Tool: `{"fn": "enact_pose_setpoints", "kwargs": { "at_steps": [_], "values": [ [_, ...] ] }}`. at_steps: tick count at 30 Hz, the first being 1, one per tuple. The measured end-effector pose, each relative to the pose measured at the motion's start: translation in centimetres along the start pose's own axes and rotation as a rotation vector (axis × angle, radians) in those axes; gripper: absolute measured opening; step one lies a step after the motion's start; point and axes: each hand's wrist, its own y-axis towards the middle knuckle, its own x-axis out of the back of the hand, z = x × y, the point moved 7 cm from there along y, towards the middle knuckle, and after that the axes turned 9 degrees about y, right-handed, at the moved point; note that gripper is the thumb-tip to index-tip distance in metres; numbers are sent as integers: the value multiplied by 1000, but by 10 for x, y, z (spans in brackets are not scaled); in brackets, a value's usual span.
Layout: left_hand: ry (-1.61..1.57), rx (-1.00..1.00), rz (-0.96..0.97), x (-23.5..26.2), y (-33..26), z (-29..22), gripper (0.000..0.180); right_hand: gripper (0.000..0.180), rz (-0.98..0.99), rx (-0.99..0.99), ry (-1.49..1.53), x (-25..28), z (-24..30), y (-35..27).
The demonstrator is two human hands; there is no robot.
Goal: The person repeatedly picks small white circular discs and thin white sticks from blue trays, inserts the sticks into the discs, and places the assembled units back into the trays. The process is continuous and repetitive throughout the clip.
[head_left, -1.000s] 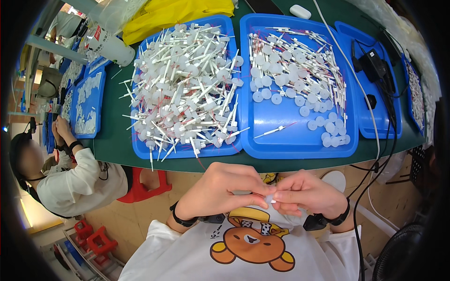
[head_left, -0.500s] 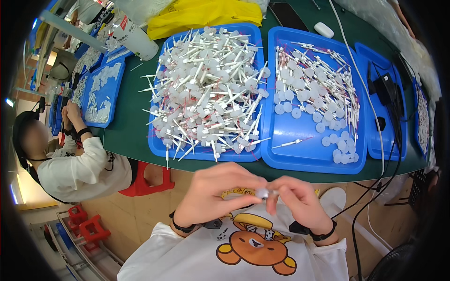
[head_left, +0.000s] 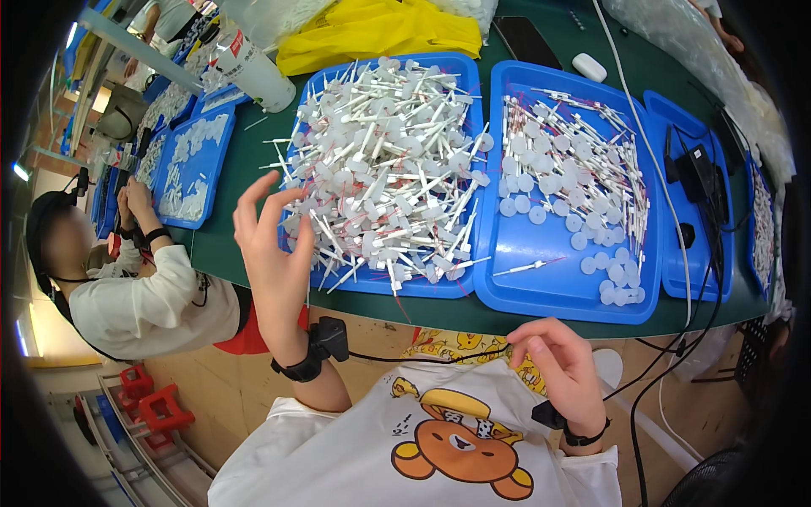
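Note:
My left hand (head_left: 283,253) is raised at the left edge of the blue tray (head_left: 389,286), fingers spread and nothing seen in them. That tray is heaped with thin white sticks (head_left: 372,139) bearing translucent round discs and red wires. My right hand (head_left: 562,372) hovers in front of the table edge, below the second blue tray (head_left: 541,306). Its fingers are curled in toward the thumb; whatever they hold, if anything, cannot be made out. In the second tray lie loose translucent discs (head_left: 615,269), rows of white sticks with red wires, and one separate stick (head_left: 532,267).
A third blue tray (head_left: 697,283) at right holds a black adapter (head_left: 698,173) and cables. A white cable (head_left: 655,144) crosses the second tray. Behind are a yellow bag (head_left: 380,34), phone (head_left: 525,42), white case (head_left: 589,67) and cup (head_left: 253,72). A co-worker (head_left: 144,287) sits at left.
My hands have parted from a small pale piece between them. The left moved up and left to the heaped tray and opened; the right shifted slightly right. The view moved a little.

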Motion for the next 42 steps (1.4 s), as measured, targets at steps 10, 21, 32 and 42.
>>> {"fn": "enact_pose_setpoints", "kwargs": {
  "at_steps": [10,21,32,42],
  "values": [
    [-70,-59,-72,11,-24,-58,37,11,-225,306,-580,12,32,8],
    [-376,-373,175,-26,-42,-157,28,25,-309,547,-1149,21,39,52],
    [-172,-365,235,-95,-35,-196,37,15,-636,534,-991,49,61,-6],
    [-309,-357,286,-86,-32,-191,29,18,-588,598,-328,60,46,-16]
  ]
}}
